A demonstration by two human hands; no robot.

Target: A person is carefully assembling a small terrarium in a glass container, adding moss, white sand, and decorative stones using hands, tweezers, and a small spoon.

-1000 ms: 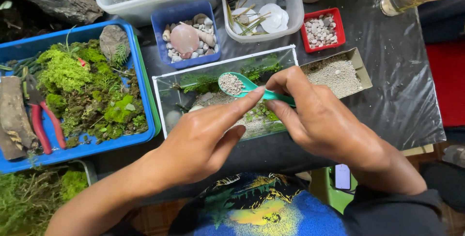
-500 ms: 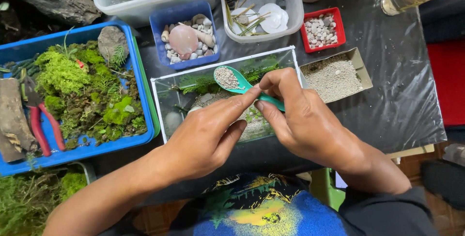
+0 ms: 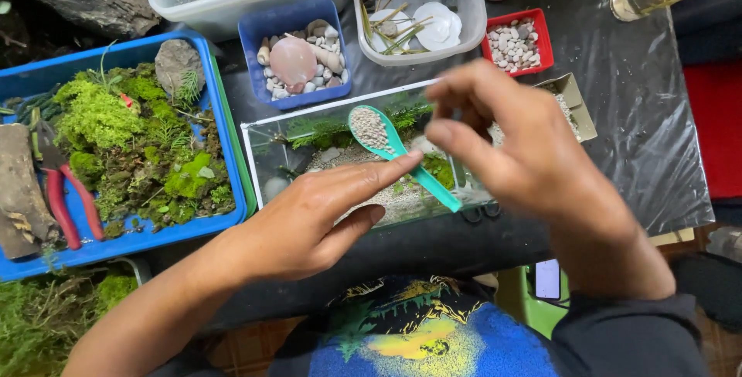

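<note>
A small glass tank (image 3: 261, 162) stands on the dark table in front of me, with green plants and pale gravel inside. Over it my left hand (image 3: 309, 222) grips a teal spoon (image 3: 372, 128) by its handle, forefinger along the top. The spoon's bowl is full of fine grey gravel and sits level above the tank's middle. My right hand (image 3: 525, 153) hovers just right of the spoon, blurred, with its fingers loosely curled. It is off the handle and holds nothing that I can see.
A blue tray (image 3: 229, 153) of moss with red-handled pliers (image 3: 66, 203) lies at the left. Behind the tank are a blue box of shells (image 3: 297, 60), a white tub (image 3: 417, 25), a red box of pebbles (image 3: 514, 40) and an open sand box (image 3: 578, 102).
My right hand has let go of the spoon handle and lifted up and to the right. My left hand now holds the loaded spoon alone over the tank.
</note>
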